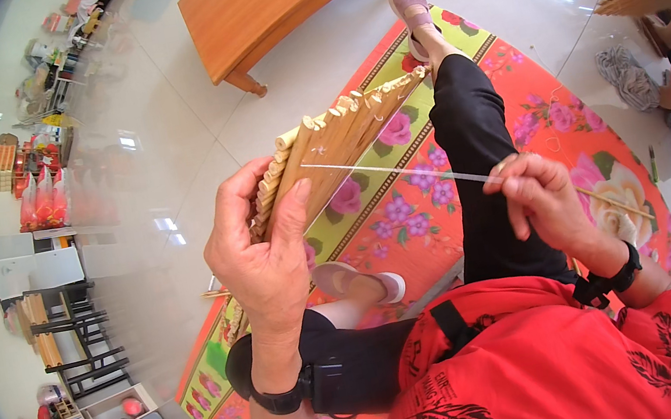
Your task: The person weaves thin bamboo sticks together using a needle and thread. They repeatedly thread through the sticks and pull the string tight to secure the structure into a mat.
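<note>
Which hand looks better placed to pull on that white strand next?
Probably the right hand: it pinches the white strand clear of the wooden sticks, while the left hand is occupied gripping the sticks' left end.

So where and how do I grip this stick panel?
I'd pinch the stick panel by its left edge, coming from the left, as the left hand does: it's thin enough to span there, and the white string runs rightward to the right hand.

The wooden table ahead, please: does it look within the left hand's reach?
Probably not: the left hand is gripping the row of sticks, and the wooden table stands well beyond both.
</note>
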Tool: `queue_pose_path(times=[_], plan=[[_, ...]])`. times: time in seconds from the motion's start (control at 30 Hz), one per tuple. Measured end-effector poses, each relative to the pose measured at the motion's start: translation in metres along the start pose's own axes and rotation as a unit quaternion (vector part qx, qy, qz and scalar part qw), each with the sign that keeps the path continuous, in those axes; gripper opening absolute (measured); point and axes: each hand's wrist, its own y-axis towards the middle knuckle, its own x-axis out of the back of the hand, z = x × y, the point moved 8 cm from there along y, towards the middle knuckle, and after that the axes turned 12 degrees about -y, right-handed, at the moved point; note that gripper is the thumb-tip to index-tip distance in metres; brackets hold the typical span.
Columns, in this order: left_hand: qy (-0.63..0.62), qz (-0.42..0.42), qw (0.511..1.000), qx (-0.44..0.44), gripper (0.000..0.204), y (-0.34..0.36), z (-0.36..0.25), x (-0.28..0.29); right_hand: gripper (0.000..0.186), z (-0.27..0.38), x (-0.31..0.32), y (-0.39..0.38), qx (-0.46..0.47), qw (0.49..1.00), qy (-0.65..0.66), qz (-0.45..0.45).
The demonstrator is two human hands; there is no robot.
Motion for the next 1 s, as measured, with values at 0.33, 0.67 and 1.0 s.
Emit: queue_pose_path(times=[0.33,0.67,1.0], plan=[[0.048,0.003,0.998,-0.033,0.024,0.008,-0.006,0.002,0.007,0.008,0.031,0.036,-0.032,0.949,0.293,-0.111],[-0.011,-0.021,1.000,0.014,0.028,0.017,0.001,-0.002,0.008,0.090,-0.102,0.068,0.231,0.962,-0.085,0.121],[-0.030,-0.010,0.999,0.014,0.023,0.019,-0.003,-0.012,0.012,0.097,-0.127,0.085,0.247,0.953,-0.172,0.045]])
